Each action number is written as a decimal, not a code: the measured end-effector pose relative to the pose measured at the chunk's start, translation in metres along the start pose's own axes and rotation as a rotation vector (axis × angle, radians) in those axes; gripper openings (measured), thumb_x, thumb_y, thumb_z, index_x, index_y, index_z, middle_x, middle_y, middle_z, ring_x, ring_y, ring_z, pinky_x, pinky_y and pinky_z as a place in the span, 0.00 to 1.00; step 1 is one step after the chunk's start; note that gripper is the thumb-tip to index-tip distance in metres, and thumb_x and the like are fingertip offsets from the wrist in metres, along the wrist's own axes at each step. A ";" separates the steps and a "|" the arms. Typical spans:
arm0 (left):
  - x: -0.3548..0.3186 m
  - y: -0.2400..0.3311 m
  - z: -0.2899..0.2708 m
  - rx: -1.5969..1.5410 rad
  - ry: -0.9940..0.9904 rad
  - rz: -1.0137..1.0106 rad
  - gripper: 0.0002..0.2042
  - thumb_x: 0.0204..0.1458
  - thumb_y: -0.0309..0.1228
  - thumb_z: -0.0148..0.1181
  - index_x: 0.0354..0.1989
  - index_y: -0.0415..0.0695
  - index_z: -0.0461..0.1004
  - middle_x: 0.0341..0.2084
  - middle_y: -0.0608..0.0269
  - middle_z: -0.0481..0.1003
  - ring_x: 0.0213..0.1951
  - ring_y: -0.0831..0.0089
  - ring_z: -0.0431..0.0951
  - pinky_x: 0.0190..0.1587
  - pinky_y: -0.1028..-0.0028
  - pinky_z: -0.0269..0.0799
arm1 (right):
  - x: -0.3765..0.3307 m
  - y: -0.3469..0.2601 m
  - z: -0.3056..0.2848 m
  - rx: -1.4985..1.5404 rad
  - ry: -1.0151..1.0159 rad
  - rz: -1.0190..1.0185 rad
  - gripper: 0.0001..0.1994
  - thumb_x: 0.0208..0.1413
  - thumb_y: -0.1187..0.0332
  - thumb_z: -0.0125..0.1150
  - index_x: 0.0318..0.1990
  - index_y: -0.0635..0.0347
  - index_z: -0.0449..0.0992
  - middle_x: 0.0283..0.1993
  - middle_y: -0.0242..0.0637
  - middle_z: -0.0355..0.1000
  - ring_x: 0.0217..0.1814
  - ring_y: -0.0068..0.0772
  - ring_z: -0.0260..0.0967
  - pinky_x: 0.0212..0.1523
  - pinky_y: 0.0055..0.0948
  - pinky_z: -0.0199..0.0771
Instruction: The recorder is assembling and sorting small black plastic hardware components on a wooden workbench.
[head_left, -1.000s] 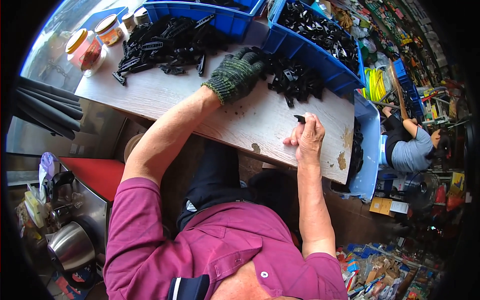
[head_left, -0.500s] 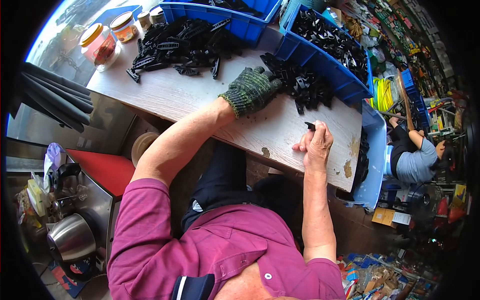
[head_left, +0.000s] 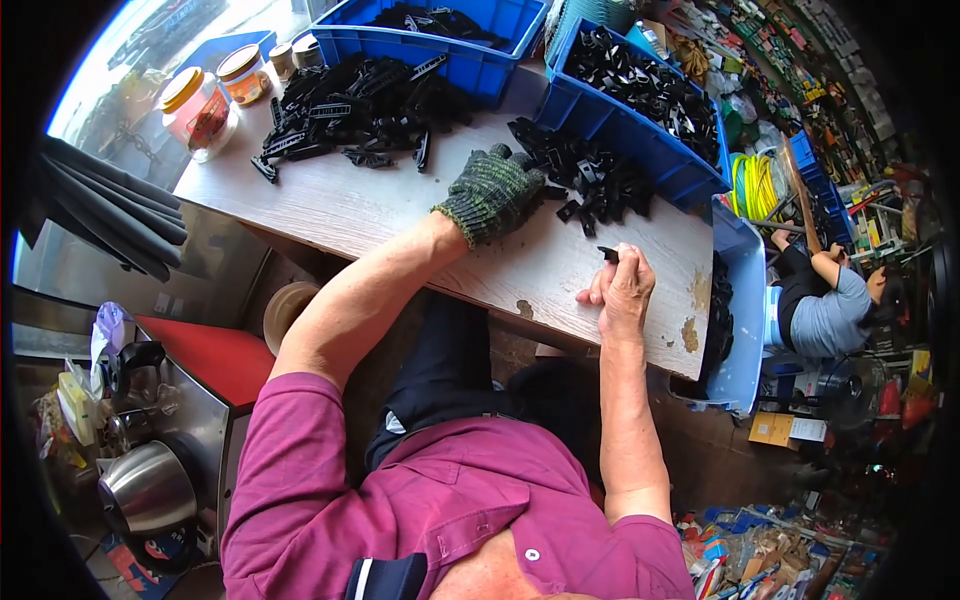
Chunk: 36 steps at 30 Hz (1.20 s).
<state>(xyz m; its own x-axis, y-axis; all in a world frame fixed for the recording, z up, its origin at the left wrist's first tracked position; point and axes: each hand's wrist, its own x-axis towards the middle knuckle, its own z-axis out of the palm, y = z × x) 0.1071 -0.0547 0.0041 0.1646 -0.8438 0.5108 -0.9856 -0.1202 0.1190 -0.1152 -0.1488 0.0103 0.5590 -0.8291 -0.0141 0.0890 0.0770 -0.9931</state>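
Note:
My left hand (head_left: 492,196), in a dark green knitted glove, is above the pale wooden table (head_left: 380,215) with its fingers curled. A small black plastic part (head_left: 554,192) sticks out at its fingertips. Just beyond lies a heap of small black plastic parts (head_left: 600,180). My bare right hand (head_left: 624,287) is closed over the table's near right side. Between thumb and forefinger it pinches a small black plastic clip (head_left: 608,254), whose lower end the fingers hide. A second heap, of longer ribbed black parts (head_left: 350,105), lies at the table's far left.
Two blue crates, one at the back (head_left: 420,45) and one at the right (head_left: 630,130), hold black parts. A light blue bin (head_left: 742,300) stands beyond the table's right edge. Jars (head_left: 195,110) stand at the far left, a steel kettle (head_left: 150,487) at lower left. Another person (head_left: 825,310) sits at right.
My left hand has drawn back slightly from the heap toward me, and a black part now shows at its fingertips. My right hand keeps its pinch on the clip. The whole view has shifted slightly.

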 end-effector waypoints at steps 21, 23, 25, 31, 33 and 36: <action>-0.025 0.108 0.002 -0.987 0.099 -0.366 0.14 0.62 0.36 0.55 0.50 0.41 0.75 0.44 0.46 0.78 0.46 0.47 0.78 0.46 0.57 0.74 | -0.004 -0.002 0.004 0.071 0.161 0.000 0.14 0.66 0.60 0.47 0.28 0.57 0.65 0.12 0.30 0.57 0.06 0.25 0.53 0.10 0.29 0.68; -0.022 0.116 0.005 -1.002 0.082 -0.464 0.14 0.63 0.36 0.53 0.53 0.43 0.72 0.43 0.47 0.78 0.43 0.46 0.79 0.44 0.54 0.74 | 0.000 0.004 0.001 0.008 0.216 -0.087 0.14 0.64 0.59 0.49 0.28 0.56 0.67 0.13 0.29 0.57 0.07 0.26 0.54 0.11 0.29 0.66; -0.019 0.126 0.014 -1.007 0.159 -0.472 0.15 0.63 0.36 0.53 0.54 0.43 0.71 0.43 0.46 0.78 0.43 0.46 0.79 0.44 0.54 0.73 | 0.002 0.006 -0.001 -0.035 0.266 -0.069 0.14 0.64 0.62 0.51 0.25 0.55 0.66 0.18 0.26 0.56 0.13 0.21 0.53 0.17 0.25 0.61; -0.011 0.146 0.016 -1.039 0.079 -0.503 0.16 0.63 0.31 0.53 0.57 0.41 0.68 0.43 0.47 0.78 0.41 0.50 0.81 0.43 0.58 0.74 | -0.003 -0.001 -0.007 -0.182 0.224 -0.276 0.15 0.64 0.68 0.50 0.22 0.52 0.61 0.20 0.20 0.56 0.21 0.14 0.54 0.22 0.20 0.58; -0.014 0.141 0.021 -1.016 0.124 -0.413 0.15 0.63 0.32 0.54 0.55 0.41 0.70 0.43 0.48 0.78 0.42 0.51 0.81 0.45 0.59 0.74 | -0.003 0.003 -0.007 -0.211 0.228 -0.287 0.15 0.64 0.68 0.50 0.22 0.51 0.61 0.20 0.20 0.56 0.21 0.14 0.53 0.23 0.21 0.58; -0.014 0.121 0.026 -0.960 0.255 -0.339 0.13 0.63 0.33 0.54 0.52 0.41 0.73 0.43 0.49 0.79 0.43 0.52 0.80 0.47 0.60 0.74 | 0.003 0.008 -0.010 -0.067 0.236 -0.219 0.16 0.63 0.62 0.53 0.23 0.54 0.63 0.21 0.24 0.54 0.22 0.18 0.51 0.25 0.26 0.55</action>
<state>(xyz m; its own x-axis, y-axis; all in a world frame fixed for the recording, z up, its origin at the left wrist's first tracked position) -0.0159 -0.0712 -0.0104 0.5398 -0.6948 0.4753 -0.4595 0.2299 0.8579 -0.1208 -0.1566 0.0011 0.3254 -0.9279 0.1819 0.1272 -0.1476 -0.9808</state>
